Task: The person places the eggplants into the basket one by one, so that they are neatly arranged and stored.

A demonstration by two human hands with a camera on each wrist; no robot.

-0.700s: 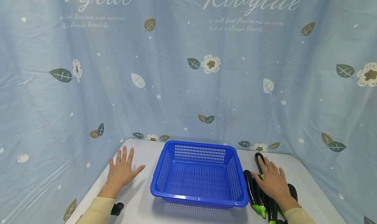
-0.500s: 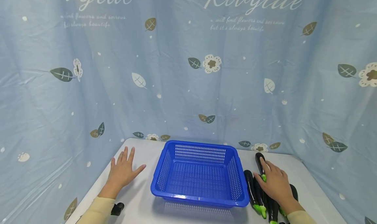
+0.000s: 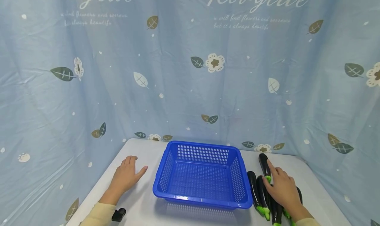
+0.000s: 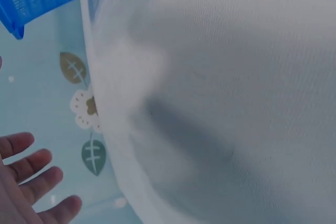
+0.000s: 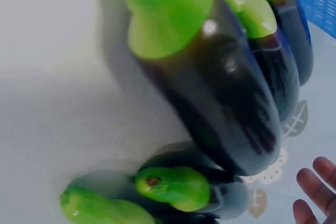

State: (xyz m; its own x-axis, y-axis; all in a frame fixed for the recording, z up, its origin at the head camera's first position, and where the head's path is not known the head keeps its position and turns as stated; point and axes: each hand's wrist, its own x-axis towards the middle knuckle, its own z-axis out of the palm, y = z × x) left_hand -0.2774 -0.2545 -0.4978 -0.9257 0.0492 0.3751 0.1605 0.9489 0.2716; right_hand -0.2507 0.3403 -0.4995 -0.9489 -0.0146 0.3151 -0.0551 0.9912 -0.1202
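Observation:
Several glossy dark eggplants (image 3: 253,191) with green caps lie at the right of the basket in the head view. My right hand (image 3: 283,188) is over this group, its index finger extended close to the cap of the farthest eggplant (image 3: 263,163). In the right wrist view a large eggplant (image 5: 220,82) fills the middle, and my fingertips (image 5: 315,187) show at the lower right, apart from it. Left of the basket, my left hand (image 3: 125,176) is over the white table with its thumb spread. It holds nothing; its relaxed fingers (image 4: 42,184) show in the left wrist view.
A blue perforated plastic basket (image 3: 202,204) with nothing in it stands at the table's centre. A small black object (image 3: 119,214) lies near my left forearm. A blue curtain (image 3: 178,87) printed with leaves and flowers surrounds the white table (image 3: 145,153).
My right hand has drawn slightly back and right, uncovering more of the farthest eggplant. My left hand's fingers, spread before, are bent lower and closer together. The head view has shifted slightly.

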